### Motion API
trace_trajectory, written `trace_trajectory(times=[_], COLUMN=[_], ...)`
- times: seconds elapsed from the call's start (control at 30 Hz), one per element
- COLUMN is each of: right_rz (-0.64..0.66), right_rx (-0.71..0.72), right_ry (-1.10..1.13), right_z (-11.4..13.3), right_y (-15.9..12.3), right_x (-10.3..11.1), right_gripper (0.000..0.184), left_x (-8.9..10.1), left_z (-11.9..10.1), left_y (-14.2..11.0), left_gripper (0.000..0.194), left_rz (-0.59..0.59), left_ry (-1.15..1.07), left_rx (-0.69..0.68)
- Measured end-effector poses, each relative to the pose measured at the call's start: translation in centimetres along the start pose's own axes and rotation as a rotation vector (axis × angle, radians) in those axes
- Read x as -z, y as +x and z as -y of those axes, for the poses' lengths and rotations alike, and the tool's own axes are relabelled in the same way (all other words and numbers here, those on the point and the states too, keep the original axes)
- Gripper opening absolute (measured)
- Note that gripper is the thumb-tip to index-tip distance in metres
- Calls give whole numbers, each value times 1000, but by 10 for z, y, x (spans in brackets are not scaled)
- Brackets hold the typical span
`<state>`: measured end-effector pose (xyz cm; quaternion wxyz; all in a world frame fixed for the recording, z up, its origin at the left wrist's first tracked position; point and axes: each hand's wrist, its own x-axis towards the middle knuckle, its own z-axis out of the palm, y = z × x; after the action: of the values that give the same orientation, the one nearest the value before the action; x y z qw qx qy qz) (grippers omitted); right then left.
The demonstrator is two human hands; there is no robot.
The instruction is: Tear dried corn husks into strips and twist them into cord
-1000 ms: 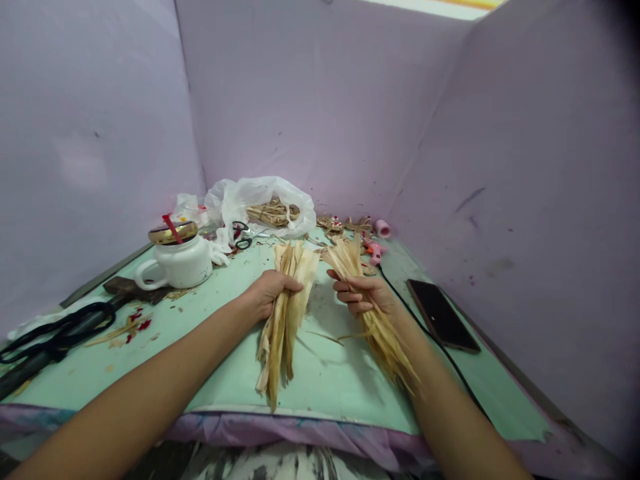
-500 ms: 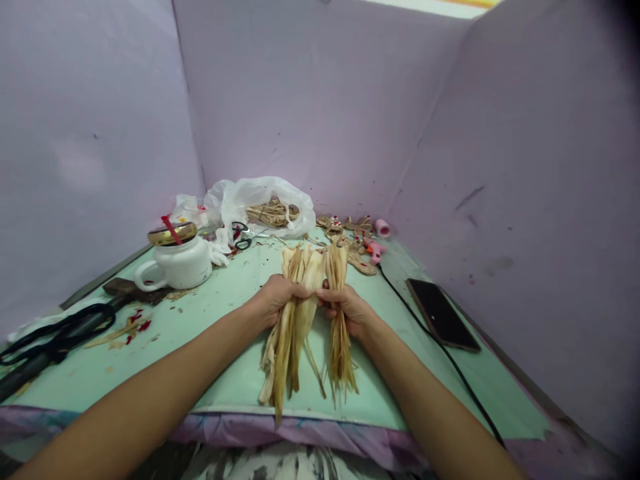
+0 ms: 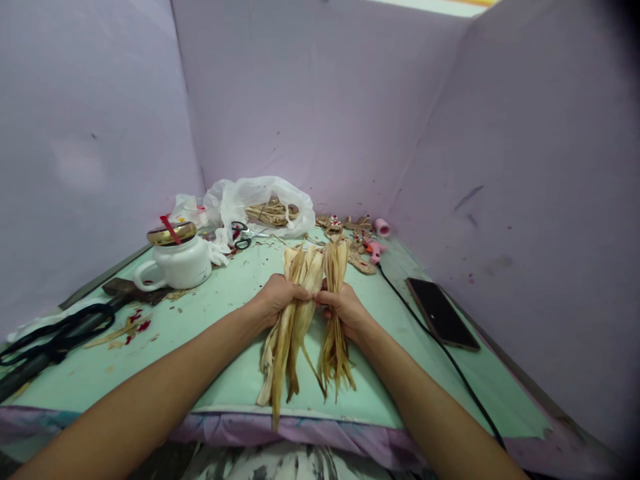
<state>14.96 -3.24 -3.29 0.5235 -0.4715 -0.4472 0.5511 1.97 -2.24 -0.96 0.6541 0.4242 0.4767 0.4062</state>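
My left hand [image 3: 281,298] is closed around a wide bunch of dried corn husks [image 3: 293,333], thumb across the front. A narrower bunch of husks [image 3: 336,347] is gripped in my right hand [image 3: 345,307]. The two bunches hang upright side by side above the front of the table, their pale ends up and their ragged strips down. Between them my thumbs nearly meet at a husk edge. The fingers behind the bunches are mostly hidden.
On the left stand a white mug [image 3: 183,263] with a gold lid and a hammer [image 3: 125,293]. Scissors [image 3: 242,235] lie by a plastic bag [image 3: 273,183] of husks. To the right are a pink glue gun [image 3: 375,251], its black cord [image 3: 430,333] and a phone [image 3: 443,313].
The right bunch has tilted, its lower strips swinging left toward the other bunch. My hands have barely shifted and keep their grips.
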Motion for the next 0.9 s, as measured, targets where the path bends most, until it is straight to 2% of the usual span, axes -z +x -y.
trace_trajectory(times=[0.27,0.47,0.57,0.9], right_rz=[8,67,87,111], right_rx=[34,-149,-177,-164], right_ry=[-4,235,294,343], right_z=[-6,2,4,6], right_y=[2,0,2,3], right_x=[-2,1,6,13], right_gripper=[12,20,24,26], left_x=[-5,1,6,4], left_z=[2,-2,-4,-9], left_y=[-1,1,4,3], left_gripper=[11,23,25,25], left_rz=[-3,139,180,149], left_ry=[10,-175,-209,-218], left_rx=[2,127,174,223])
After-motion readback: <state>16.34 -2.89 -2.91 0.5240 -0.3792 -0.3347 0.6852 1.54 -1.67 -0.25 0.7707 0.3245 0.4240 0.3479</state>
